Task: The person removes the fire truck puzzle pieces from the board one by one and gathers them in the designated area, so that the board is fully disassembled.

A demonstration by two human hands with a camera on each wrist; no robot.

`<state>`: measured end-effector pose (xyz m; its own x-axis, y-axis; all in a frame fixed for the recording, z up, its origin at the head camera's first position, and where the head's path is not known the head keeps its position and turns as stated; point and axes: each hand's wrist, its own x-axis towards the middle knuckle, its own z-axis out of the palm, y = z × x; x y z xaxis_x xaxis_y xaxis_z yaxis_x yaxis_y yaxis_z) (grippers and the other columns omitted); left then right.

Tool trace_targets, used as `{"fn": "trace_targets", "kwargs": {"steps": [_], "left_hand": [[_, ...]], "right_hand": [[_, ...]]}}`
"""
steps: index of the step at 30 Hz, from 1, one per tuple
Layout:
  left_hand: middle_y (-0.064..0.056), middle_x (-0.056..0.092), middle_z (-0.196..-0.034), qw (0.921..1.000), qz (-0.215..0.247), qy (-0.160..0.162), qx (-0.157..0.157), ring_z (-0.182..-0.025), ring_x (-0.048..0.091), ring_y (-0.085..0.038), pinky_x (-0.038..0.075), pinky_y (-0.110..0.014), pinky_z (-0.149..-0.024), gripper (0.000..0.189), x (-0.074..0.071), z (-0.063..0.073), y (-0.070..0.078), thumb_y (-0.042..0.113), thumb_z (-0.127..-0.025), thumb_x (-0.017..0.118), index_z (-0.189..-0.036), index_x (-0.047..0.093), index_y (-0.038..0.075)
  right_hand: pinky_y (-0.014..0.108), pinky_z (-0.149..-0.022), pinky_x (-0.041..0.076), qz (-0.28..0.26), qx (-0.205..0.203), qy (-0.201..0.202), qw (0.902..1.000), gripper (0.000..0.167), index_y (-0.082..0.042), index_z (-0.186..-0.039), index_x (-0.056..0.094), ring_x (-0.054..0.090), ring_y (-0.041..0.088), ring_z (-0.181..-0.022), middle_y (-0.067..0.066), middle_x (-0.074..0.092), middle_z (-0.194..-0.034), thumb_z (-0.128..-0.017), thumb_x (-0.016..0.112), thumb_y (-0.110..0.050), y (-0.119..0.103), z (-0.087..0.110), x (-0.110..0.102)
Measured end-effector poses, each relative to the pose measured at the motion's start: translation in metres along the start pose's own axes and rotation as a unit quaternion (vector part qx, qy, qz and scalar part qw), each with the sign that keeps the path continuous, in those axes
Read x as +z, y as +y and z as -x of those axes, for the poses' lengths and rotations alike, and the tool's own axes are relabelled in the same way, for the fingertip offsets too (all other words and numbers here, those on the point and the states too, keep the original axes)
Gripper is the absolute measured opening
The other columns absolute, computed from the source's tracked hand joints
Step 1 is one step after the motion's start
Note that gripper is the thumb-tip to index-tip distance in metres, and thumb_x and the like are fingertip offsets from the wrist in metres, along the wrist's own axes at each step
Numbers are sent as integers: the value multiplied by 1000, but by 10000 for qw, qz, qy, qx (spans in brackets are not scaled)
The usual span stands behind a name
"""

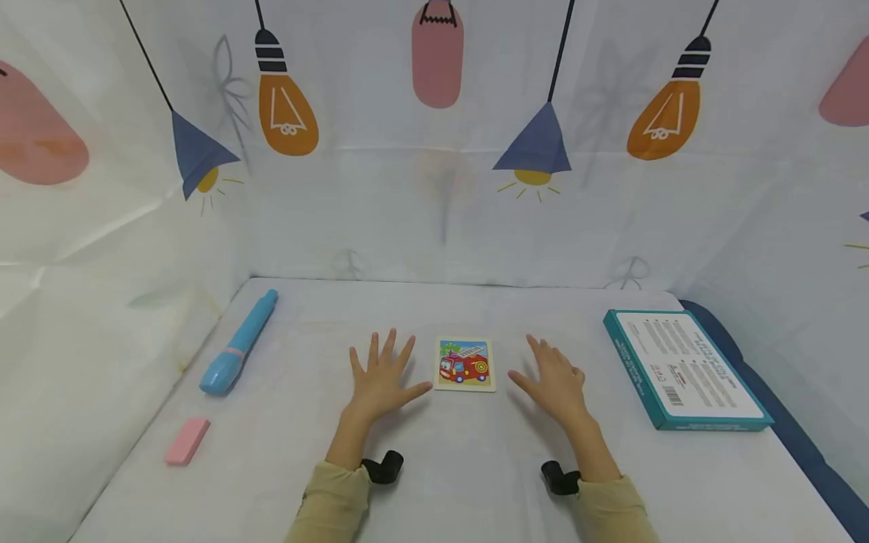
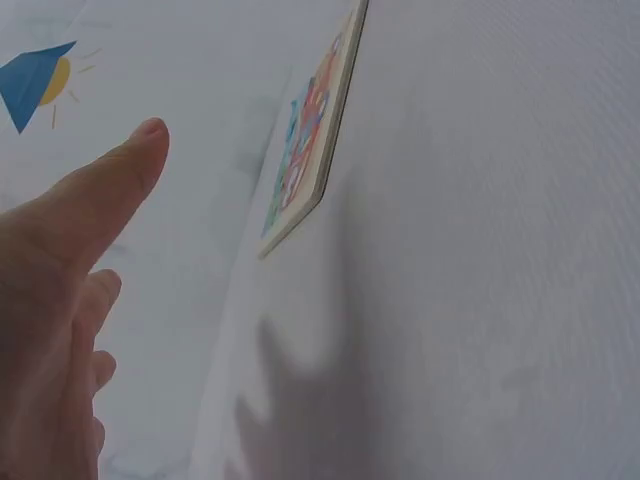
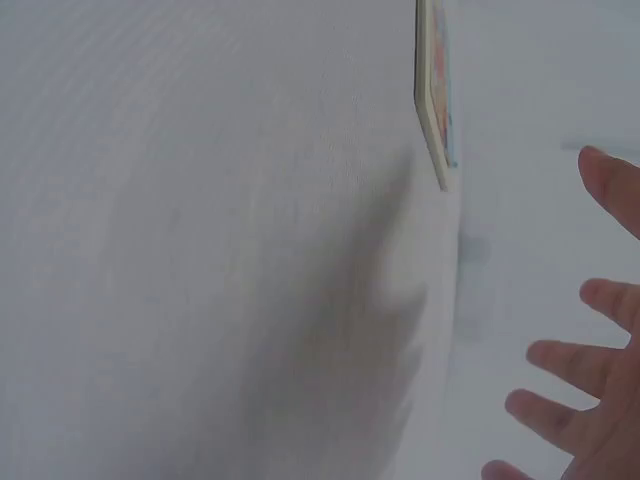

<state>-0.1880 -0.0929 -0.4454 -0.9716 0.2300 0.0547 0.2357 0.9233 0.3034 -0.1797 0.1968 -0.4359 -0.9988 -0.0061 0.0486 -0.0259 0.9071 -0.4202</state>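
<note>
A small square picture puzzle (image 1: 465, 365) with a red fire truck on it lies flat on the white table, between the two hands. To its left, the left hand (image 1: 382, 383) is spread wide, its thumb tip right at the puzzle's edge in the head view. On the other side, the right hand (image 1: 557, 381) has its fingers extended, the thumb pointing toward the puzzle across a small gap. Both wrist views show the puzzle (image 2: 312, 130) from the side, with a thick pale edge. Neither hand holds anything, and each casts a shadow on the cloth.
A blue pen-shaped device (image 1: 239, 344) lies at the table's left, with a pink eraser-like block (image 1: 187, 441) nearer the front. At the right edge rests a teal box (image 1: 687, 371) with a printed white panel. Behind the table hangs a white curtain (image 1: 380, 204) with lamp prints.
</note>
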Motion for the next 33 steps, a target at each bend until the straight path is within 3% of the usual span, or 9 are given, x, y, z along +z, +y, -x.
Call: {"fn": "trace_targets", "kwargs": {"steps": [4, 10, 16, 26, 33], "left_hand": [[-13, 15, -154, 9999, 154, 63, -23, -139, 3, -40, -6, -68, -101, 85, 10, -14, 7, 66, -79, 54, -147, 27, 23], [-13, 19, -153, 9987, 480, 16, -161, -140, 4, -39, -5, -66, -103, 83, 22, -28, 16, 64, -79, 54, -146, 29, 22], [-14, 25, -150, 9980, 606, -15, -203, -139, 9, -41, -2, -66, -103, 80, 28, -36, 20, 60, -80, 56, -145, 32, 20], [-17, 29, -148, 9970, 727, -248, -86, -137, 13, -45, 2, -68, -102, 69, 33, -45, 29, 58, -82, 56, -139, 43, 23], [-16, 30, -148, 9977, 605, -298, -82, -136, 15, -44, 4, -69, -101, 66, 44, -52, 38, 59, -80, 57, -137, 47, 26]], "right_hand": [[65, -92, 26, -567, 228, -114, 9981, 71, -9, -142, 34, 36, 44, -125, 23, 42, -138, -85, 62, -41, -9, -13, 8], [63, -93, 25, -1278, 368, -285, 9907, 63, -10, -139, 40, 39, 42, -123, 20, 50, -132, -86, 62, -35, -15, -25, 20], [64, -97, 25, -1461, 484, -424, 9872, 58, -10, -137, 43, 44, 37, -121, 19, 53, -129, -86, 62, -32, -18, -34, 30], [47, -86, 45, -1796, 567, -487, 9809, 49, -4, -129, 51, 55, 31, -105, 16, 60, -112, -84, 64, -22, -28, -47, 40], [45, -79, 44, -1452, 556, -457, 9868, 50, -3, -126, 54, 56, 29, -95, 14, 60, -101, -82, 66, -22, -34, -56, 43]]}}
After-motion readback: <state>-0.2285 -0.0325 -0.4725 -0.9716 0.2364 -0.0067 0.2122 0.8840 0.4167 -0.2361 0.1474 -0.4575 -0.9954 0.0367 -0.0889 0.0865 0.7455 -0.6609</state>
